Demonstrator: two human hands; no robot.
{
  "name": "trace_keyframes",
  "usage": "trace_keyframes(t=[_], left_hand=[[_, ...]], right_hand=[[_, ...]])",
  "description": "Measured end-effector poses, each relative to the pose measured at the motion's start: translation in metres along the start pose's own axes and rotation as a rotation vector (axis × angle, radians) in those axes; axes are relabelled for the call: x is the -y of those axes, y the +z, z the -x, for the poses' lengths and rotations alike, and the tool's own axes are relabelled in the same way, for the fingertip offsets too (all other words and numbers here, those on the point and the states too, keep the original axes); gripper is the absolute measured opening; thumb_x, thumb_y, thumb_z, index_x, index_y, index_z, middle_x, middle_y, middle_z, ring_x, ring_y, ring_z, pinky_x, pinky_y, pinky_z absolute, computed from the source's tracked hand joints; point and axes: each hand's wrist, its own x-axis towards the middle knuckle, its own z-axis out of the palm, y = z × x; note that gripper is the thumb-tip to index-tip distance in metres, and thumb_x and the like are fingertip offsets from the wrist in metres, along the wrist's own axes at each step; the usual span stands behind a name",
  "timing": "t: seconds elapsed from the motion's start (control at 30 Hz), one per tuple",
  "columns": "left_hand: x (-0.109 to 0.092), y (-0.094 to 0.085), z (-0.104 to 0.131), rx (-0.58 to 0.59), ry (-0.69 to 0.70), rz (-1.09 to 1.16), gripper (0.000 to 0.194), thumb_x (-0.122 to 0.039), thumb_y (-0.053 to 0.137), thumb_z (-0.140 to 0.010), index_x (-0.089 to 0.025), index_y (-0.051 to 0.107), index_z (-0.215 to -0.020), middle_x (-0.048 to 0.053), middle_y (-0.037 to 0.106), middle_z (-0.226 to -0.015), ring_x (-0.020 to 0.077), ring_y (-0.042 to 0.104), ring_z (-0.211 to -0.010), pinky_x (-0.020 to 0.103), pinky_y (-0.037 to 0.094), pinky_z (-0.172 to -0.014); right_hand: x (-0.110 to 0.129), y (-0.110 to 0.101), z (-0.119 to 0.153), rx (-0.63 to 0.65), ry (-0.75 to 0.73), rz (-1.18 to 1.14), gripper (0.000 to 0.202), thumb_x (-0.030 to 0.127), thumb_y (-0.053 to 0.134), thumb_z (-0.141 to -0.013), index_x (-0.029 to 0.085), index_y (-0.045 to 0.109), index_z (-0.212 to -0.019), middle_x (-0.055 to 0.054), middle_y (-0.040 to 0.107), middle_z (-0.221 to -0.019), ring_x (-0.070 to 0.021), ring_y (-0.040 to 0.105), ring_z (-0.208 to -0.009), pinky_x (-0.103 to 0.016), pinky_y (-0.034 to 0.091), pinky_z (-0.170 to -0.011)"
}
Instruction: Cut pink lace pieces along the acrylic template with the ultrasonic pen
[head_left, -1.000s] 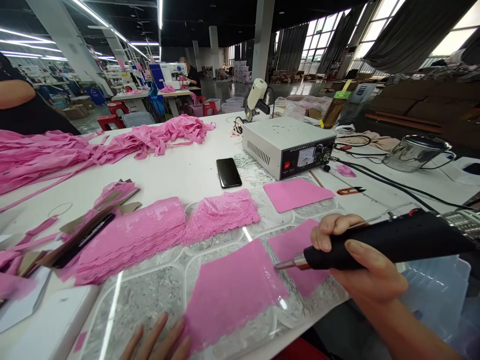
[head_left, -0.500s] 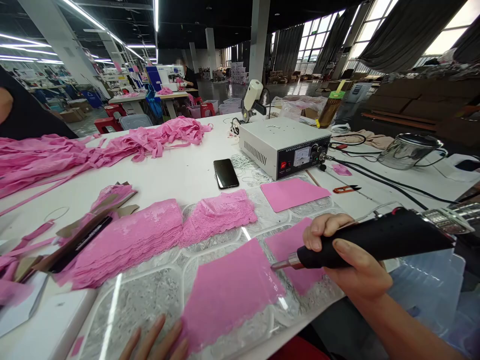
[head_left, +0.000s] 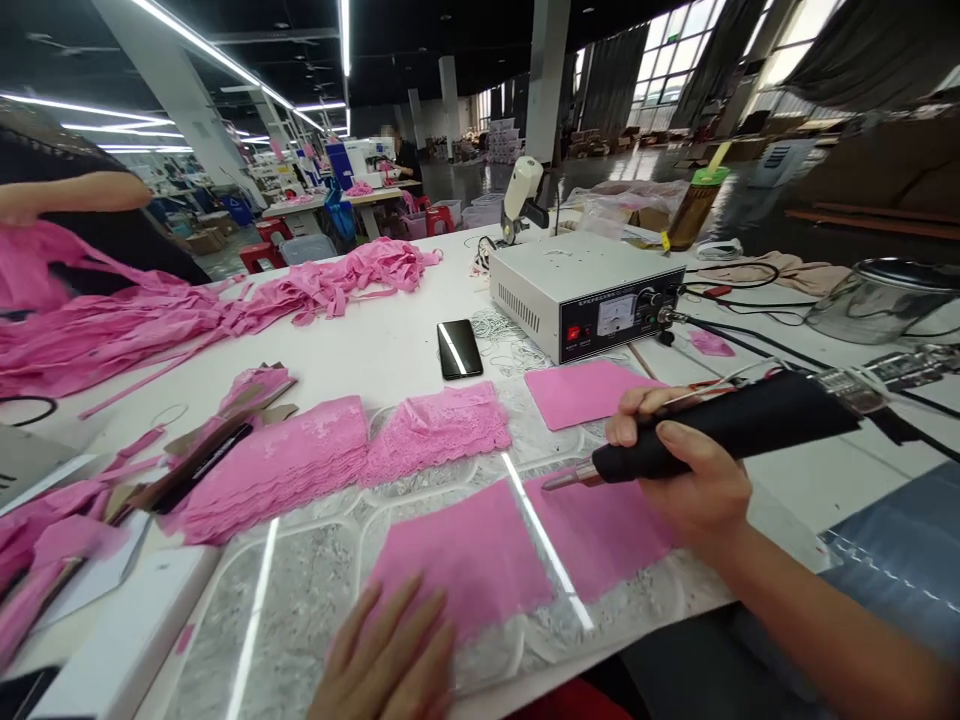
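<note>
My right hand grips the black handle of an ultrasonic welding gun, its metal tip pointing left. That tip is at the upper left corner of one flat pink fabric piece; whether it touches cannot be told. Beside it on the left lies another pink fabric piece with a wavy lower edge. My left hand rests on this left piece, fingers stretched out and slightly blurred. Both pieces lie on a clear plastic sheet over a grey patterned surface.
Behind lie a stack of pink lace pieces, a lace piece, another flat pink piece and a phone. A control box stands farther back, cables on its right. Across the table, a person handles pink fabric.
My left hand has slid farther onto the left fabric piece. The gun's tip has left that piece's right edge for the right piece's upper corner. The person at left has lifted fabric.
</note>
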Motion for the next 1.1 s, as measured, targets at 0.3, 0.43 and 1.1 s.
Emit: trace_keyframes(t=[0.3,0.43,1.1], left_hand=[[-0.065,0.061,-0.090,-0.057,0.013,0.054,0.033,-0.029,0.048,-0.099,-0.013,0.060,-0.125,0.010,0.061,-0.133,0.0244,0.047,-0.135,0.042,0.032,-0.117],[-0.081,0.087,-0.101,-0.122,-0.038,-0.010,0.047,-0.049,0.041,-0.101,-0.016,0.059,-0.129,0.010,0.058,-0.136,0.0281,0.044,-0.136,0.048,0.026,-0.118],[-0.085,0.095,-0.117,-0.178,-0.075,-0.139,0.056,-0.065,0.043,-0.094,-0.022,0.064,-0.123,0.006,0.065,-0.122,0.0254,0.057,-0.121,0.047,0.021,-0.117]], right_hand=[[0.007,-0.009,-0.024,0.240,0.063,-0.031,0.011,0.031,0.072,-0.072,0.024,0.068,-0.080,-0.001,0.057,-0.084,-0.0136,0.057,-0.061,-0.032,0.054,-0.053],[0.001,-0.005,-0.032,0.340,0.064,-0.034,0.014,0.033,0.074,-0.073,0.023,0.069,-0.081,-0.002,0.059,-0.084,-0.0140,0.059,-0.061,-0.033,0.055,-0.056],[-0.012,-0.004,-0.038,0.447,0.122,-0.059,0.014,0.033,0.074,-0.076,0.024,0.071,-0.085,-0.003,0.058,-0.086,-0.0140,0.059,-0.061,-0.033,0.054,-0.058]])
